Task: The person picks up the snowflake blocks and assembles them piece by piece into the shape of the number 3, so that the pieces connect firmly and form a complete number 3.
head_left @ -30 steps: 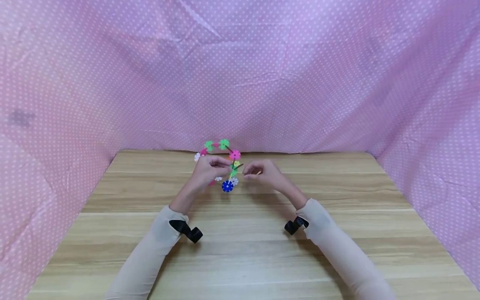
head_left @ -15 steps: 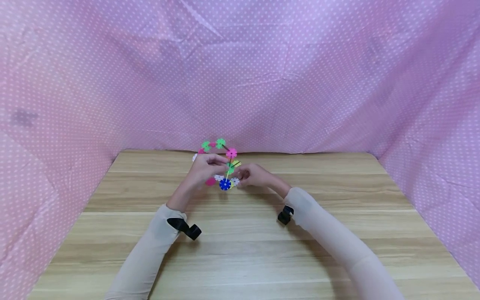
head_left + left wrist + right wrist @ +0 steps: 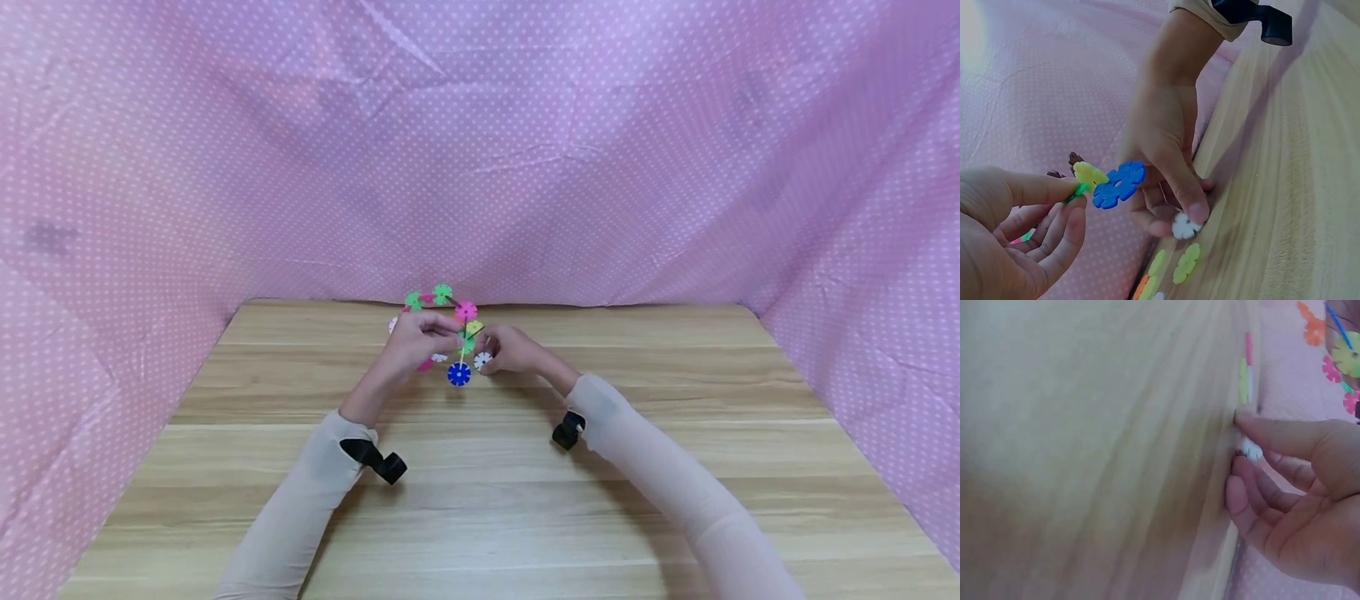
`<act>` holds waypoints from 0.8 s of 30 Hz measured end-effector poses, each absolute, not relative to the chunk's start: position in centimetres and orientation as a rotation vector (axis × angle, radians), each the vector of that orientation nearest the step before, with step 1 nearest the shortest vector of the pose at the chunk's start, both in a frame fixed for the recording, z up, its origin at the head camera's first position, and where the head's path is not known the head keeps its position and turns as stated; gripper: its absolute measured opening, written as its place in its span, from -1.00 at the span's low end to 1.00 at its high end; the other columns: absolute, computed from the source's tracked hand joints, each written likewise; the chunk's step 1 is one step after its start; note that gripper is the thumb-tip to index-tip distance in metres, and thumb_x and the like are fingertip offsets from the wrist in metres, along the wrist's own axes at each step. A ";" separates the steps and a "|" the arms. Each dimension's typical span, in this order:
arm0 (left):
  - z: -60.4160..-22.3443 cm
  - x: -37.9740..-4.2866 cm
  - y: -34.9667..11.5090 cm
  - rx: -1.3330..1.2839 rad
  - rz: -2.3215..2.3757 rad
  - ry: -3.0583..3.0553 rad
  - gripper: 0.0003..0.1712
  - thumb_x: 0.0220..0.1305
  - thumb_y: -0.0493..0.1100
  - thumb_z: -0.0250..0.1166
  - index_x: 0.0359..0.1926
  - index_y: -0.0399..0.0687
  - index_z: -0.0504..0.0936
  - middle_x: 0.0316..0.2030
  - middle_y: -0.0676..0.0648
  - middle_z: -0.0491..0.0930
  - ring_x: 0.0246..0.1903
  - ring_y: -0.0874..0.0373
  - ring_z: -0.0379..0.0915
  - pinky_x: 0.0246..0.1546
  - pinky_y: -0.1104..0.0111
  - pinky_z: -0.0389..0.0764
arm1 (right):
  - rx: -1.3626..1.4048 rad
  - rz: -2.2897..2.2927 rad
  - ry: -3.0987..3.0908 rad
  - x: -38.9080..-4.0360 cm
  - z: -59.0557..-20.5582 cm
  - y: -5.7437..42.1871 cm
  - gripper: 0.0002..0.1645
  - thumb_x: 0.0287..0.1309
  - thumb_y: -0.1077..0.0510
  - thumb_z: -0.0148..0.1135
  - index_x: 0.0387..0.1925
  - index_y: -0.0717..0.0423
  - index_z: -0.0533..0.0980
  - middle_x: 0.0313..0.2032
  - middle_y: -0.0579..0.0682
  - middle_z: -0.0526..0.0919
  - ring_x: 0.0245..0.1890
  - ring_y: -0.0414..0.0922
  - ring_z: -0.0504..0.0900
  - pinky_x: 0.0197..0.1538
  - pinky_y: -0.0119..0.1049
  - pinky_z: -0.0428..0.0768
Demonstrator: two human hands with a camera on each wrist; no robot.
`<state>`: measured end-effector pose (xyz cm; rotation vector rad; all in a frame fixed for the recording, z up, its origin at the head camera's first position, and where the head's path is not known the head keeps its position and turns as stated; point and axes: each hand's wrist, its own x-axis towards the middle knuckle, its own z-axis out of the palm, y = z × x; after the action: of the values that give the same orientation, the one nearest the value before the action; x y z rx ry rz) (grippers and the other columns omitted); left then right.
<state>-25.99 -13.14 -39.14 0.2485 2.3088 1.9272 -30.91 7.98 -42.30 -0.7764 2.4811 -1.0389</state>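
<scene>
My left hand [image 3: 423, 342] pinches a green snowflake disc [image 3: 467, 343] in a linked string of colourful slotted discs. In the left wrist view a yellow disc [image 3: 1091, 174] and a blue disc [image 3: 1119, 184] stick out past the fingertips. The string curves up behind the hand through a pink disc [image 3: 466, 312] and a green disc [image 3: 442, 293]; part of it is hidden by that hand. Down at the table my right hand [image 3: 513, 348] has its thumb and curled fingers on a loose white snowflake disc [image 3: 1186, 226], seen between the digits in the right wrist view.
Loose discs lie on the wooden table [image 3: 480, 500] near its far edge, among them a yellow-green disc [image 3: 1186, 263] and an orange disc [image 3: 1141, 287]. A pink dotted cloth [image 3: 480, 167] hangs behind and at both sides.
My right hand has come left and down to the loose discs. The white disc has shifted right with its fingers. My left hand keeps its pinch, with the string swaying slightly.
</scene>
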 end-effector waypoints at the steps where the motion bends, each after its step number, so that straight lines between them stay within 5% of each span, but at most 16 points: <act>1: -39.3 -26.0 -13.1 0.247 1.931 2.311 -0.67 0.18 -0.41 0.43 -0.03 -0.47 0.66 -0.25 -0.21 0.74 -0.38 0.29 0.62 -0.32 0.52 0.66 | -0.759 -1.057 2.477 -30.9 -42.2 8.2 -0.71 0.03 0.44 0.44 -0.17 0.33 0.58 -0.28 0.13 0.67 -0.31 -0.18 0.55 -0.23 -0.46 0.56; 7: -39.8 -26.2 -12.8 0.262 1.914 2.368 -0.72 0.18 -0.44 0.41 -0.07 -0.45 0.67 -0.13 -0.37 0.70 -0.37 0.29 0.59 -0.32 0.50 0.64 | -0.686 -1.209 2.426 -30.5 -41.2 9.7 -0.79 0.12 0.43 0.36 -0.16 0.33 0.63 -0.33 0.14 0.72 -0.41 -0.20 0.61 -0.31 -0.29 0.70; 13: -40.0 -26.3 -12.8 0.252 1.876 2.420 -0.75 0.19 -0.45 0.40 -0.08 -0.41 0.69 -0.12 -0.36 0.71 -0.36 0.27 0.57 -0.22 0.28 0.73 | -0.543 -1.546 2.363 -29.7 -39.3 10.4 -0.72 0.17 0.41 0.37 -0.06 0.41 0.62 -0.28 0.20 0.75 -0.39 -0.16 0.68 -0.24 -0.20 0.75; 19: -40.0 -26.2 -12.9 0.232 1.880 2.434 -0.75 0.19 -0.47 0.39 -0.08 -0.42 0.69 -0.12 -0.35 0.72 -0.39 0.29 0.56 -0.27 0.33 0.71 | -0.398 -1.787 2.304 -28.9 -38.3 10.3 -0.68 0.20 0.38 0.37 -0.01 0.43 0.60 -0.30 0.05 0.76 -0.41 -0.21 0.70 -0.04 0.08 0.75; 24: -40.0 -26.2 -12.9 0.239 1.877 2.449 -0.75 0.19 -0.47 0.38 -0.08 -0.43 0.69 -0.17 -0.33 0.71 -0.38 0.28 0.53 -0.31 0.40 0.68 | -0.392 -1.847 2.298 -28.5 -38.3 10.1 -0.69 0.20 0.38 0.37 -0.02 0.42 0.60 -0.28 0.06 0.77 -0.39 -0.24 0.71 -0.07 -0.02 0.77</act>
<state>-26.15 -12.86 -40.00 0.2395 2.4488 1.8766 -28.51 10.11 -38.26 -0.3922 2.2976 -1.8468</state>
